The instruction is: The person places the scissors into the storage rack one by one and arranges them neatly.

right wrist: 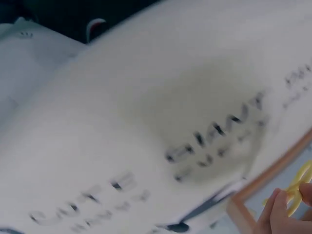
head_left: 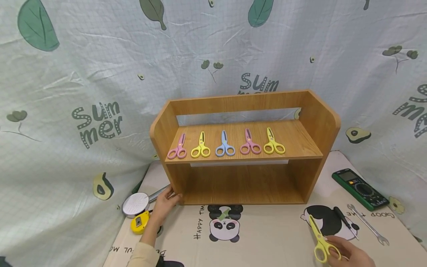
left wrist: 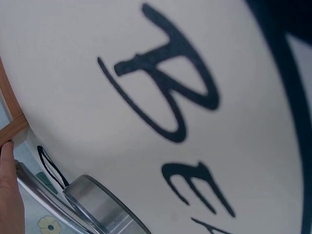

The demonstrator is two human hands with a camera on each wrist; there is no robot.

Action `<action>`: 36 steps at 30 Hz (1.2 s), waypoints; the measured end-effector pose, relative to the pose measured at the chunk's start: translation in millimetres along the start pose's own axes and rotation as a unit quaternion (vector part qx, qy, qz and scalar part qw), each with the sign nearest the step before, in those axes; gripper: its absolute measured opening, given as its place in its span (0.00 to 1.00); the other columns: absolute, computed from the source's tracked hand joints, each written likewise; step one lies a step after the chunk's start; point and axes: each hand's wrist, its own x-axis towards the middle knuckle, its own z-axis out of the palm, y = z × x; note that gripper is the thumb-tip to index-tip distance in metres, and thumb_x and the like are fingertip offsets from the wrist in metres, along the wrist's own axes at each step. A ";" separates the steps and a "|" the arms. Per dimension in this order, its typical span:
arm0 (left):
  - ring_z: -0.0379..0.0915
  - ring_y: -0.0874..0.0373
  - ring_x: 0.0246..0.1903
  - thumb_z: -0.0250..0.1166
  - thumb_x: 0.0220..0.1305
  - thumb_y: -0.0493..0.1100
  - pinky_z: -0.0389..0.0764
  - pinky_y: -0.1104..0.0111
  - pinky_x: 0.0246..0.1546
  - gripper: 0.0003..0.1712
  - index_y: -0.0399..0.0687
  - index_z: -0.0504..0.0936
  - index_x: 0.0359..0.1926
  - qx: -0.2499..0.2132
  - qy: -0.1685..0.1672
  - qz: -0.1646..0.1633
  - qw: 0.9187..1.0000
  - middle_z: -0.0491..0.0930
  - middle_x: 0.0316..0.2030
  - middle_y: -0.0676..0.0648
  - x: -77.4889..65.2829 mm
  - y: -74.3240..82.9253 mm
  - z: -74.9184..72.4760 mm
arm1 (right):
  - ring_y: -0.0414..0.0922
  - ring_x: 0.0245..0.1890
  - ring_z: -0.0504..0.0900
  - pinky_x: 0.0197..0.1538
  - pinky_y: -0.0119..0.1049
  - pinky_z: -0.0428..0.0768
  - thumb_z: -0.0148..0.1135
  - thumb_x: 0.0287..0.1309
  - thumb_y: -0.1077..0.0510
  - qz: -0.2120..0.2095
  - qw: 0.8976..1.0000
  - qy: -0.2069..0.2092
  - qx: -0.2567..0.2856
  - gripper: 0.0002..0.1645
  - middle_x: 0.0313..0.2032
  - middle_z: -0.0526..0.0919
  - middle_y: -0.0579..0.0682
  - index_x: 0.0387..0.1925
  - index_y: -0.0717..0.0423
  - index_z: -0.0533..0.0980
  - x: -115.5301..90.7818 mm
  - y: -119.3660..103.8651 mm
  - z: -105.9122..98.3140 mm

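Note:
In the head view a two-tier wooden shelf [head_left: 233, 185] stands at the back of the table. Against its lower left corner rests my left hand [head_left: 165, 204]; the left wrist view has a straight finger [left wrist: 7, 185] touching the wood. My right hand [head_left: 348, 254], low at the right, pinches yellow scissors [head_left: 320, 241] by the handle loops, blades pointing up and away. On the upper tier lies a row of scissors: pink [head_left: 178, 148], yellow [head_left: 201, 146], blue [head_left: 225, 145], pink [head_left: 249, 144] and yellow [head_left: 272, 142]. The right wrist view catches the held scissors' yellow handles [right wrist: 295, 192] between fingertips.
Left of the shelf are a round metal shower head [head_left: 136, 204] with a silver handle and a yellow tape measure [head_left: 140, 222]. On the right lie a green multimeter [head_left: 360, 189], a wrench [head_left: 368, 224] and a black-handled screwdriver [head_left: 345, 221]. A printed curtain [head_left: 100, 74] hangs behind.

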 end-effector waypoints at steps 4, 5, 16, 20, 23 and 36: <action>0.64 0.32 0.73 0.65 0.72 0.39 0.75 0.45 0.70 0.44 0.42 0.53 0.82 0.001 -0.003 0.001 1.000 0.58 0.78 0.31 0.2 0.3 0.5 | 0.59 0.47 0.83 0.48 0.45 0.90 0.73 0.55 0.62 -0.019 0.999 0.020 0.023 0.43 0.61 0.77 0.74 0.69 0.71 0.66 -22.8 -25.5 -5.9; 0.65 0.31 0.73 0.65 0.72 0.40 0.76 0.45 0.70 0.44 0.42 0.53 0.82 0.003 -0.003 0.000 1.000 0.59 0.78 0.31 0.4 0.3 0.7 | 0.60 0.48 0.83 0.49 0.45 0.91 0.73 0.55 0.62 -0.026 0.999 0.029 0.022 0.42 0.60 0.77 0.74 0.68 0.71 0.67 -28.7 -32.5 -7.4; 0.65 0.31 0.72 0.64 0.73 0.40 0.76 0.44 0.69 0.45 0.41 0.52 0.82 0.001 -0.009 -0.001 1.000 0.58 0.78 0.30 0.4 -0.9 0.0 | 0.58 0.56 0.84 0.46 0.39 0.91 0.70 0.63 0.55 -0.119 0.992 0.048 0.006 0.37 0.62 0.80 0.65 0.69 0.65 0.70 -77.6 -108.3 -48.8; 0.65 0.31 0.72 0.64 0.73 0.40 0.76 0.44 0.69 0.45 0.40 0.52 0.82 -0.001 -0.008 0.002 1.000 0.58 0.78 0.30 0.8 -0.9 0.4 | 0.46 0.53 0.86 0.43 0.31 0.89 0.71 0.64 0.50 -0.177 0.981 0.073 -0.012 0.37 0.61 0.83 0.62 0.70 0.62 0.71 -86.0 -129.5 -66.2; 0.65 0.31 0.72 0.65 0.72 0.39 0.76 0.44 0.69 0.45 0.41 0.53 0.82 -0.005 -0.007 0.002 1.000 0.59 0.78 0.31 0.6 -1.0 0.8 | 0.36 0.48 0.86 0.40 0.25 0.86 0.73 0.63 0.49 -0.214 0.972 0.097 -0.025 0.38 0.59 0.85 0.61 0.69 0.60 0.72 -89.3 -144.8 -74.8; 0.65 0.31 0.73 0.64 0.72 0.38 0.76 0.44 0.69 0.44 0.42 0.54 0.82 -0.008 -0.005 0.006 1.000 0.59 0.78 0.31 -0.6 -0.7 1.1 | 0.44 0.49 0.84 0.36 0.24 0.81 0.67 0.66 0.53 -0.301 0.942 0.144 -0.044 0.31 0.57 0.85 0.63 0.67 0.60 0.74 -76.0 -211.1 -98.5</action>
